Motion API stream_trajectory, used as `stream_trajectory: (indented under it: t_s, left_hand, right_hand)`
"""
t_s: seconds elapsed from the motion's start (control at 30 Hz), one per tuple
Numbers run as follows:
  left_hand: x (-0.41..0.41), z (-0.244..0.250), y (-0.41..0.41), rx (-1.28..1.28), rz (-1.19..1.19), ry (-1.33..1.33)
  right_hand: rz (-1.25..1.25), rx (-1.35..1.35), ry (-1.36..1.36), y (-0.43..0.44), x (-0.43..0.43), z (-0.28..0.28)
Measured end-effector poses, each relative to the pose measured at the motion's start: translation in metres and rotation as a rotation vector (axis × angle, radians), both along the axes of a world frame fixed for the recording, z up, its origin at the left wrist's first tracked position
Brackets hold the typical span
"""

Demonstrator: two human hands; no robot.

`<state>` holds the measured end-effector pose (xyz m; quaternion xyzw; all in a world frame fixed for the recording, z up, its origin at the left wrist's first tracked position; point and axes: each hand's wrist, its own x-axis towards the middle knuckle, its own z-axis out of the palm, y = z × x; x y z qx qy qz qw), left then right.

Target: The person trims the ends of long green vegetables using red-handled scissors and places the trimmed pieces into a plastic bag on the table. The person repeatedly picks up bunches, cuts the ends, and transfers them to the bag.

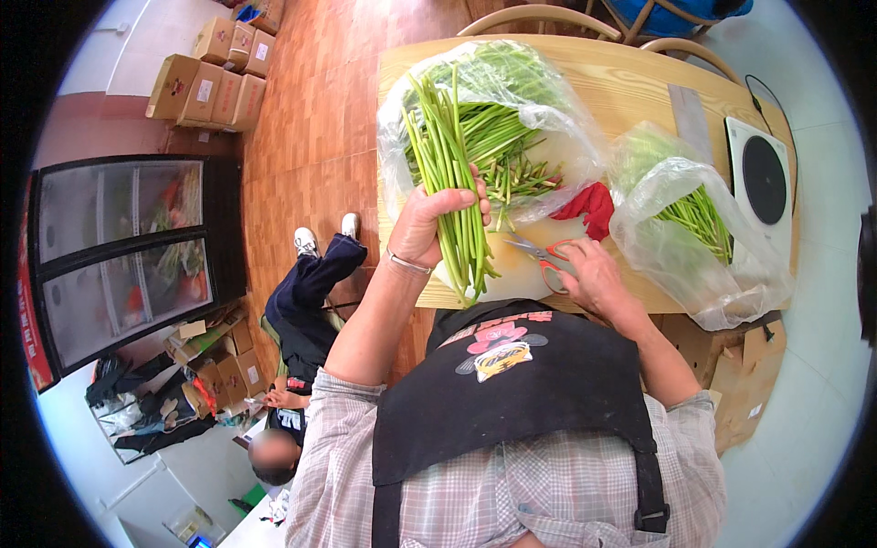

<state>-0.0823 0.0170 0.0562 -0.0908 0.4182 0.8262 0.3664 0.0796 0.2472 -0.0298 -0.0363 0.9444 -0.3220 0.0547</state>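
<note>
My left hand [442, 216] is closed around a bundle of long green stems [449, 144], which look like garlic scapes, held above the near left part of the wooden table. My right hand [589, 277] is at the orange handles of a pair of scissors [542, 259]; the blades point left towards the bundle's lower part. Under them lies a pale cutting board [524, 277]. Beyond my left hand, a large clear plastic bag [575, 123] holds many more stems, with short cut pieces [524, 179] near its mouth. A red cloth [590, 207] lies right of these pieces.
A second plastic bag [712, 294] of green stems [699, 222] stands at the right, beside a white electric hotplate [764, 179] with a cord. A grey flat strip [690, 120] lies behind. Chairs [541, 14] line the far edge. Another person [301, 315] sits at the left near a glass-door fridge [123, 253].
</note>
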Motion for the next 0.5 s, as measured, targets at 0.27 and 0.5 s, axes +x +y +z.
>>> stream_trajectory:
  t_s: [0.27, 0.5]
  left_hand:
    - [0.030, 0.057, 0.046, -0.147, -0.338, 0.317]
    - [0.049, 0.139, 0.108, 0.158, -0.173, 0.914]
  right_hand:
    - [-0.178, -0.451, 0.191, 0.016, -0.002, 0.086]
    - [-0.740, -0.111, 0.561, 0.074, 0.062, 0.099]
